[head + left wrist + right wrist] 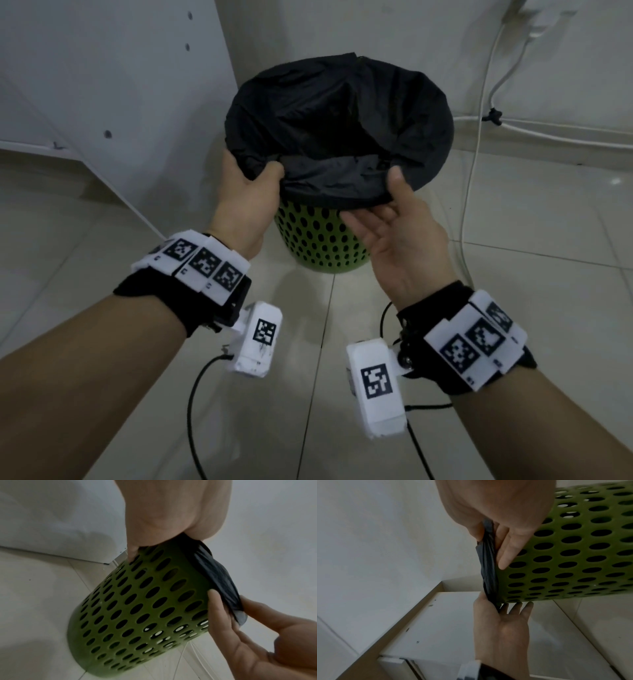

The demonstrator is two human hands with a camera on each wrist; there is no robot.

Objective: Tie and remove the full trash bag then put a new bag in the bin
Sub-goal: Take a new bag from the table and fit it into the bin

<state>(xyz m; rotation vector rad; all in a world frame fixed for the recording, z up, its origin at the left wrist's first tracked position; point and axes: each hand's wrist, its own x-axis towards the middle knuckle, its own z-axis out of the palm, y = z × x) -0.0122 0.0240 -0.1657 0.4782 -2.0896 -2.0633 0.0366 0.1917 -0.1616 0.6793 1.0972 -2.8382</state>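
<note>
A green perforated bin (318, 240) stands on the floor with a black trash bag (335, 120) spread across its mouth and folded over the rim. My left hand (265, 176) pinches the bag's edge at the near-left rim, thumb on top and fingers under. My right hand (387, 198) pinches the edge at the near-right rim, thumb above and fingers stretched beneath. In the left wrist view the bag (217, 572) bunches between the right hand's fingers (214, 604) against the bin (137, 601). The right wrist view shows the bag's edge (488, 563) stretched from one hand to the other.
A white cabinet panel (102, 85) stands close on the bin's left. White cables (479, 137) run down the wall and along the floor on the right, from a plug (541, 20) at the top. Pale floor tiles (531, 246) surround the bin.
</note>
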